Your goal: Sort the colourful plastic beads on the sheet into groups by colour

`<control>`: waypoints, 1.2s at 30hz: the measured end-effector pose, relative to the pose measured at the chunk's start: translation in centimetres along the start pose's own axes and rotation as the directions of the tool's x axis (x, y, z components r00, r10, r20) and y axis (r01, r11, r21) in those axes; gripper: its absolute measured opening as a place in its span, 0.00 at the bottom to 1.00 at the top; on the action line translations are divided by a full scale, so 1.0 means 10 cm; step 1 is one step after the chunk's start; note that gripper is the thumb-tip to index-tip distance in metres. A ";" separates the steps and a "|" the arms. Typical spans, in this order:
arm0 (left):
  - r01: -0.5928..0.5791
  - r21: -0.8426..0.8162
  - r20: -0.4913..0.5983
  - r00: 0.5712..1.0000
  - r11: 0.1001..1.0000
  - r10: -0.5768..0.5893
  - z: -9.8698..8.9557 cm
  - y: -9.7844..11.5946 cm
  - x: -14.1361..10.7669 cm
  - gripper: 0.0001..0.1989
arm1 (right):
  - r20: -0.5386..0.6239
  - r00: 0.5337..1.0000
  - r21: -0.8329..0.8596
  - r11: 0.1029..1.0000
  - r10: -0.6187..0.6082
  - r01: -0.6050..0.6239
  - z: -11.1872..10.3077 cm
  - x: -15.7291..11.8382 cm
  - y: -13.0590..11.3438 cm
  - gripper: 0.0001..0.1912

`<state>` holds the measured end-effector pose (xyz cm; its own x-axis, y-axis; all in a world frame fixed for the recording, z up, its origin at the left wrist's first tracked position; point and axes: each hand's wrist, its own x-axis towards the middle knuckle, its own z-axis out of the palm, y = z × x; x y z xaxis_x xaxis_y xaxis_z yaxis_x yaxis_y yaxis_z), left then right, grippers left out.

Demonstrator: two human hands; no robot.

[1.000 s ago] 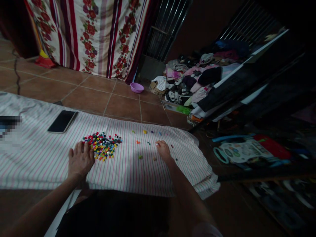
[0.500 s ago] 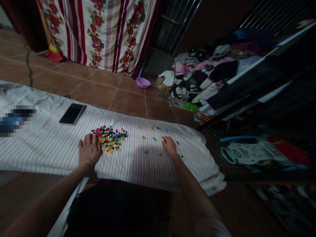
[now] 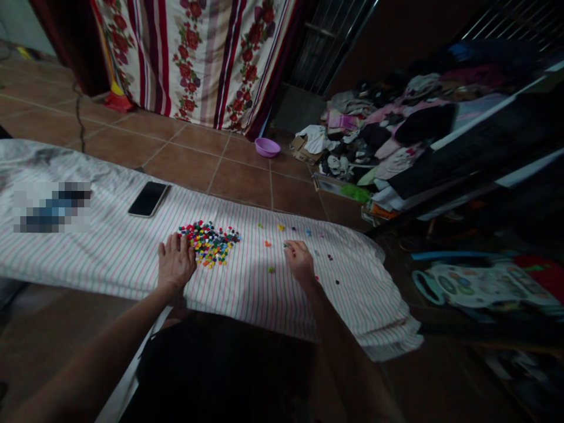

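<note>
A heap of tiny coloured cubes (image 3: pixel 214 244) lies on a striped cloth (image 3: pixel 247 294). Flat on the cloth at its left edge rests my left hand (image 3: pixel 177 262), fingers stretched out, the tips touching the nearest cubes. To the right, my right hand (image 3: pixel 300 261) is pinched closed over a small green group (image 3: pixel 286 246); what is between the fingertips is too small to make out. Around it sit small separate groups: orange (image 3: pixel 267 244), yellow (image 3: pixel 281 227), blue (image 3: pixel 309 232), lime green (image 3: pixel 271 270) and dark red (image 3: pixel 330 257). My right hand and wrist partly hide this area.
A phone (image 3: pixel 148 198) lies on the cloth left of the heap, near a blurred-out patch (image 3: pixel 57 208). Beyond the cloth are a tiled floor, a purple basin (image 3: pixel 267 147), a floral curtain (image 3: pixel 189 59) and piled clothes (image 3: pixel 374 129). A plastic toy-like panel (image 3: pixel 476 285) is at right.
The view has shifted, moving the scene rightward in the picture. My right hand has moved left over the cloth to the green group. My left hand stays beside the heap.
</note>
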<state>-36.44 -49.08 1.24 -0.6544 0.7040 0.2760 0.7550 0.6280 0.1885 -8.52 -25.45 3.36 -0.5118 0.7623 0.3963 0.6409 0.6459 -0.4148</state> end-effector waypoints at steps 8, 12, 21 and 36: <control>0.007 -0.077 -0.018 1.000 0.997 -0.009 0.00 -0.01 0.00 0.27 | 0.159 0.985 0.268 0.963 -0.074 0.029 0.64 -0.29 -0.96 0.13; 0.013 -0.086 -0.013 1.000 0.996 -0.014 0.00 -0.01 0.01 0.27 | 0.133 0.987 0.330 0.943 -0.092 0.044 0.92 -0.35 -1.25 0.14; 0.001 -0.085 -0.008 1.000 0.996 -0.002 -0.03 -0.01 0.01 0.26 | 0.079 0.994 0.120 0.991 -0.069 0.059 1.09 -0.37 -1.42 0.19; 0.002 -0.106 -0.044 0.999 0.994 -0.007 -0.01 -0.01 0.01 0.26 | 0.029 1.000 0.031 1.000 0.004 -0.005 1.15 -0.37 -1.47 0.19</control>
<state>-36.57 -49.15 1.34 -0.6572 0.6842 0.3161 0.7536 0.5910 0.2877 -22.65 -37.28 -1.37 -0.5255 0.7656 0.3712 0.6251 0.6434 -0.4419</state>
